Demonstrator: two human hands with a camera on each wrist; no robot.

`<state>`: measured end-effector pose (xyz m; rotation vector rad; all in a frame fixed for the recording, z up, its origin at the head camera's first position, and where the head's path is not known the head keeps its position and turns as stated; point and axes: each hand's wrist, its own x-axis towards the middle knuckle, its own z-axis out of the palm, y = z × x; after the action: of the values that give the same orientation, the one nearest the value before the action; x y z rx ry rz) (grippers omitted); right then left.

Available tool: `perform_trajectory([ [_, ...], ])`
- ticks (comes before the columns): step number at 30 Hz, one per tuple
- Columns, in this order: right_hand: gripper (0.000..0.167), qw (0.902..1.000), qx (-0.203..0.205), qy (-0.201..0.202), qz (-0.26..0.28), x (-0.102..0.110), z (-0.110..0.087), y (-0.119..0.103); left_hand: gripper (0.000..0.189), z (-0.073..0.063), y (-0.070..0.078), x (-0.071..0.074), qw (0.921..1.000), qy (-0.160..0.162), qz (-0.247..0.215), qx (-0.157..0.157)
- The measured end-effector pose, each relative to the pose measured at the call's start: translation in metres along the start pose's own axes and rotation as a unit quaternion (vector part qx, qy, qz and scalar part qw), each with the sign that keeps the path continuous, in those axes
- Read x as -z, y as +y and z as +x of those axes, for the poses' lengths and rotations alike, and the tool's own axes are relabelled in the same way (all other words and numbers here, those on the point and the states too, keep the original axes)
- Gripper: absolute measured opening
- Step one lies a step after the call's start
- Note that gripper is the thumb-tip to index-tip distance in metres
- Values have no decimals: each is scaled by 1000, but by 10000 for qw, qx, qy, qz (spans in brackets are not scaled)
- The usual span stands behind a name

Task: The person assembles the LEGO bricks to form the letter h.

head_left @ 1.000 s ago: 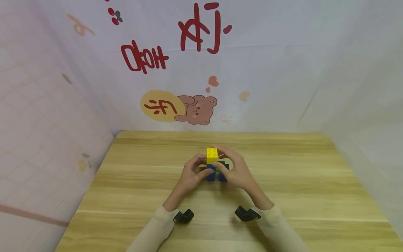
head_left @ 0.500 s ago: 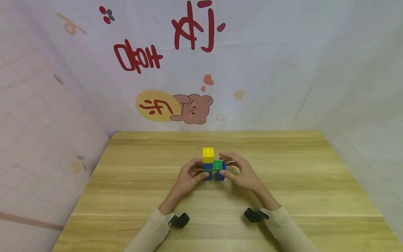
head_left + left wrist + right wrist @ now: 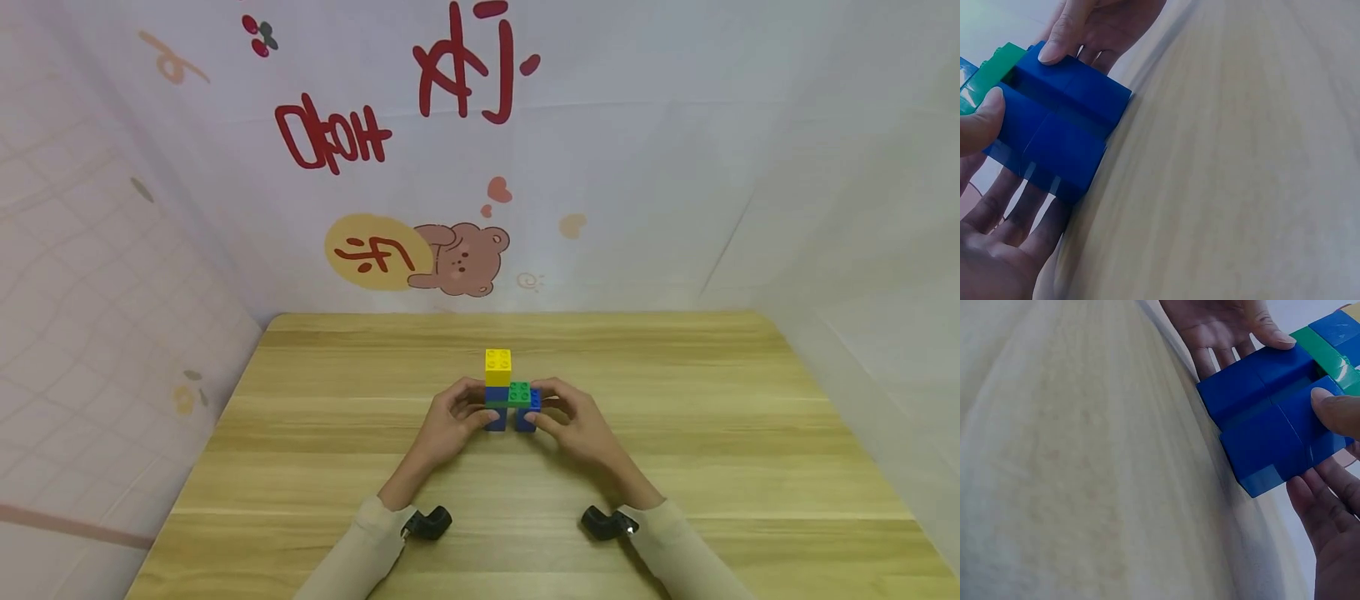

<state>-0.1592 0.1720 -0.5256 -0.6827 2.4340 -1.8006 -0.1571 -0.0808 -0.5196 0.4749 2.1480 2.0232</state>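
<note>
A small toy-brick structure stands on the table in front of me. Two pillars of stacked blue bricks carry a green brick (image 3: 519, 392) across their tops. On the green brick's left half sits a blue brick (image 3: 497, 395), topped by a yellow brick (image 3: 498, 367). My left hand (image 3: 448, 427) pinches the left blue pillar (image 3: 1063, 153), thumb in front and fingers behind. The right blue pillar (image 3: 1266, 447) is held likewise by my right hand (image 3: 581, 427), its thumb on the front face. Some fingertips are hidden behind the bricks.
The wooden tabletop (image 3: 517, 542) spreads around the structure. A white printed cloth (image 3: 637, 167) hangs behind the table's back edge, with more cloth at both sides. Black wrist-worn devices (image 3: 429, 523) sit at both sleeve cuffs.
My right hand has left the bricks beside the yellow one, moved right with fingers parted, and taken hold of the right blue pillar. My left hand keeps its hold on the left pillar.
</note>
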Motion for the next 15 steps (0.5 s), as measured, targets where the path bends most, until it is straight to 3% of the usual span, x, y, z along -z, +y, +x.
perform_trajectory([
  [8, 38, 9994, -244, 44, -251, 4, 4, 1, 38, 4, -1, -1, 9999, 101, 111, -62],
  [15, 41, 9976, -550, 118, -400, 4, 8, -2, 42, 7, 1, -2, 9995, 212, 179, 150],
])
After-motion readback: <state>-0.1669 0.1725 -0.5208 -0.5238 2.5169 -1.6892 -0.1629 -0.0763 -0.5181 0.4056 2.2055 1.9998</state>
